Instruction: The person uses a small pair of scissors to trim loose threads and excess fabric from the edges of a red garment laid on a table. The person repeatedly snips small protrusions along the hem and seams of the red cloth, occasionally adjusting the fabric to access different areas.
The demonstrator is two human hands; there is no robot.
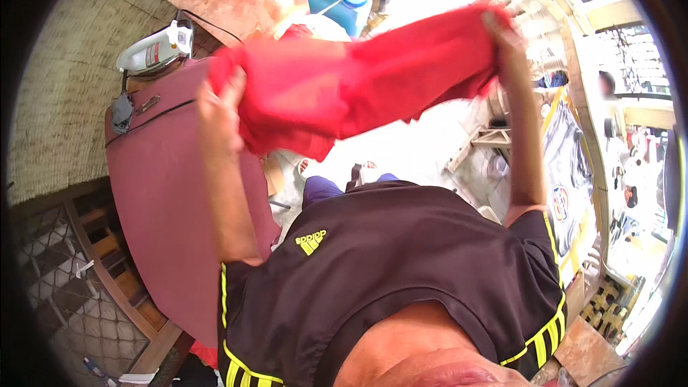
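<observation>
A red cloth garment (344, 86) is stretched out in the air in front of me, its exact kind unclear. My left hand (223, 109) grips its left end, with the fingers bent over the fabric. At the far right end, my right hand (503, 34) is closed on the cloth too, raised higher than the left. Both hands are slightly blurred, and part of the fingers is hidden by folds. The garment sags a little between them and slants up toward the right.
To my left is a board covered in maroon cloth (161, 201). On its far end stands a white and grey iron (156, 49) with a cord. A blue container (340, 3) lies beyond the garment. At right, a dark garment (562, 165) hangs beside a pale railing (527, 0).
</observation>
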